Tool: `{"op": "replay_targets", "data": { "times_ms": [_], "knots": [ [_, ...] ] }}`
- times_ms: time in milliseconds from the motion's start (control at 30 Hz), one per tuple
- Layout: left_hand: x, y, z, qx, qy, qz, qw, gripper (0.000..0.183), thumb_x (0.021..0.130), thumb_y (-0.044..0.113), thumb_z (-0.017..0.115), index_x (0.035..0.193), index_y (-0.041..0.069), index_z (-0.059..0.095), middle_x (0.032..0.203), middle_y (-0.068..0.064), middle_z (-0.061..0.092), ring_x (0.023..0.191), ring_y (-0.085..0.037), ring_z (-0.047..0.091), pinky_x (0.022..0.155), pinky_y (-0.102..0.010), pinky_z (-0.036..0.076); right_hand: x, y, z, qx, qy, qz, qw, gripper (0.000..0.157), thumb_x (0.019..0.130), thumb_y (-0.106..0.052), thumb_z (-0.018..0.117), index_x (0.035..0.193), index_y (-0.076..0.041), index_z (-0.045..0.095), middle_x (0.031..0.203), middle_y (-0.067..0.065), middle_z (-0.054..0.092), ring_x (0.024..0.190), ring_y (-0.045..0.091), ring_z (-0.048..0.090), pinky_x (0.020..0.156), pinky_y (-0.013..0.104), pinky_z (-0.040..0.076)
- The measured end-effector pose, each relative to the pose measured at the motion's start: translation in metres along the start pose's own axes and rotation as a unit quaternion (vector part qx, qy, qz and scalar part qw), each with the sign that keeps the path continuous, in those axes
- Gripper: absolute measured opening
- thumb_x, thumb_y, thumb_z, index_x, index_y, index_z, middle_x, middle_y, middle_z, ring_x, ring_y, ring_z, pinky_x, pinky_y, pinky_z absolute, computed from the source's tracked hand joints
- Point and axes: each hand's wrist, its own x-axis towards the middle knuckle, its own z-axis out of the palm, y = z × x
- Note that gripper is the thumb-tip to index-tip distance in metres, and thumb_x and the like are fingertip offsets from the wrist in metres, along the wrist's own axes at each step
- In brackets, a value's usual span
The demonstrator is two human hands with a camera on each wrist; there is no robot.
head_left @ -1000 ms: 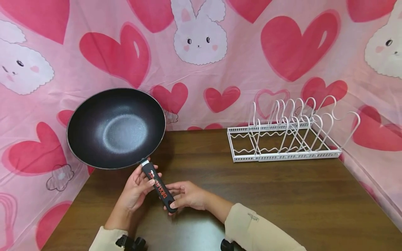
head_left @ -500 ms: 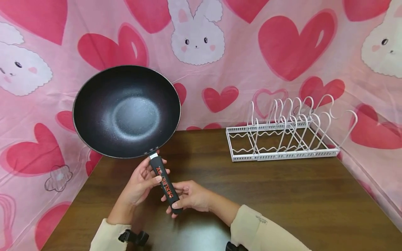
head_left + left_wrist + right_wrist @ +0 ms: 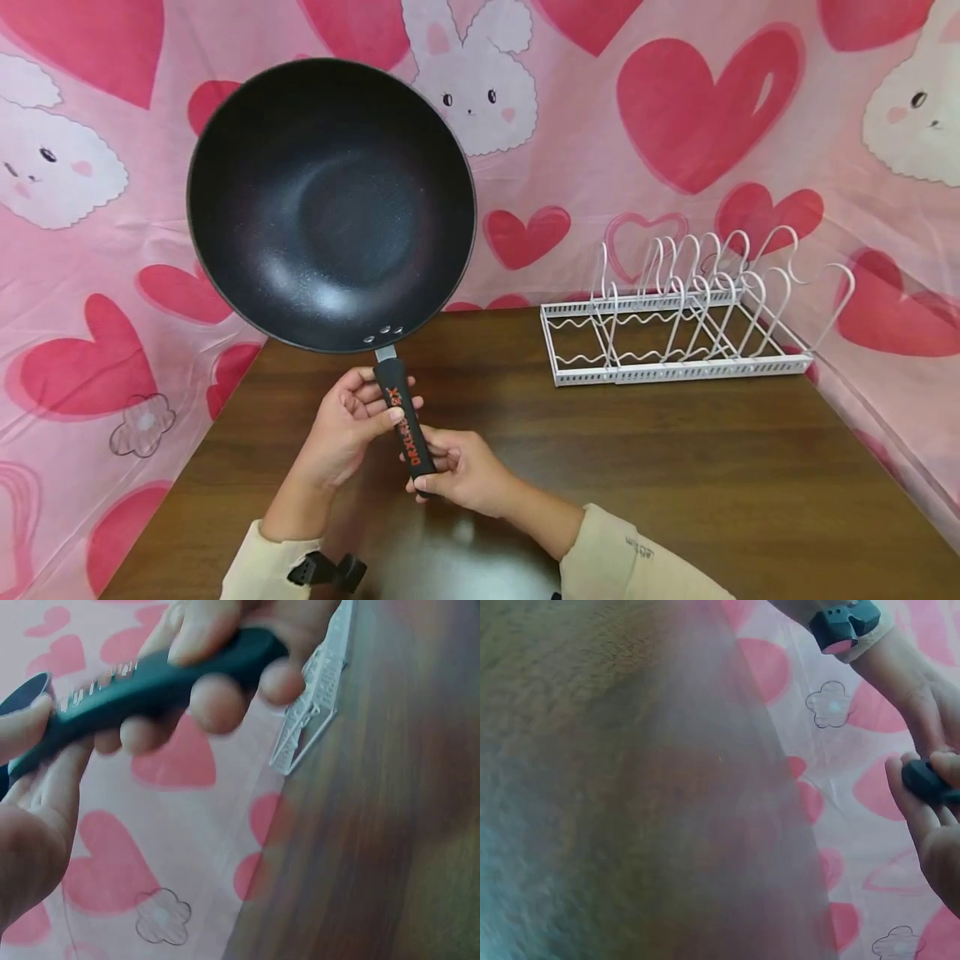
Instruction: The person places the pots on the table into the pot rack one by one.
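A deep black wok (image 3: 330,208) is held up in the air, its dark inside facing the head camera. My left hand (image 3: 348,425) grips the upper part of its black handle (image 3: 401,392), just below the metal collar, with the thumb lying across the front. Lower down, my right hand (image 3: 472,475) pinches the handle's end between thumb and fingers. Red lettering runs along the handle. In the left wrist view both hands surround the handle (image 3: 157,686), and only a sliver of the wok shows. The right wrist view catches the handle's tip (image 3: 924,781) at its right edge.
A white wire rack (image 3: 675,371) with several upright curved dividers stands at the back right of the brown wooden table (image 3: 637,483). Pink cloth (image 3: 540,175) printed with hearts and rabbits hangs behind and along the sides.
The wok has risen and shifted right, tipping more upright so its inside faces the head camera. Both hands keep their hold on the handle and have moved slightly right.
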Motion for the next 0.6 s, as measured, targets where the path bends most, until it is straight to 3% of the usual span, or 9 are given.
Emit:
{"op": "replay_targets", "data": {
  "times_ms": [167,367,467,600],
  "knots": [
    [-0.001,-0.001,0.013,0.077,0.078,-0.033,0.9935,0.05,0.075,-0.02,0.07,0.112,0.005,0.048,0.102,-0.01,0.061,0.092,-0.024,0.07,0.08,-0.035,0.057,-0.001,0.003,0.002,-0.057,0.056,0.006,0.997,0.066,0.081,0.016,0.068,0.141,0.001,0.047,0.115,0.032,0.062,0.093,0.039,0.068,0.069,0.033,0.059],
    [0.008,-0.006,0.031,0.187,0.182,-0.088,0.9612,0.056,0.069,-0.009,0.083,0.11,0.003,0.047,0.094,-0.01,0.058,0.077,-0.02,0.067,0.067,-0.03,0.056,-0.004,0.006,-0.001,-0.119,0.106,-0.002,0.987,0.061,0.079,0.015,0.071,0.135,0.004,0.053,0.127,0.023,0.06,0.102,0.042,0.064,0.069,0.027,0.057],
    [0.014,-0.009,0.038,0.22,0.204,-0.098,0.9489,0.054,0.07,-0.006,0.084,0.112,0.004,0.05,0.094,-0.012,0.059,0.075,-0.02,0.065,0.066,-0.028,0.055,-0.006,0.006,-0.003,-0.158,0.125,-0.012,0.979,0.061,0.079,0.014,0.072,0.135,0.004,0.053,0.122,0.021,0.063,0.099,0.035,0.067,0.07,0.026,0.057],
    [0.021,-0.013,0.045,0.224,0.208,-0.093,0.9476,0.051,0.072,-0.006,0.082,0.114,0.003,0.054,0.095,-0.015,0.061,0.076,-0.021,0.067,0.067,-0.028,0.056,-0.008,0.007,-0.007,-0.221,0.154,-0.034,0.962,0.06,0.077,0.013,0.074,0.134,0.003,0.055,0.117,0.019,0.066,0.094,0.024,0.069,0.072,0.023,0.056]
  ]
}}
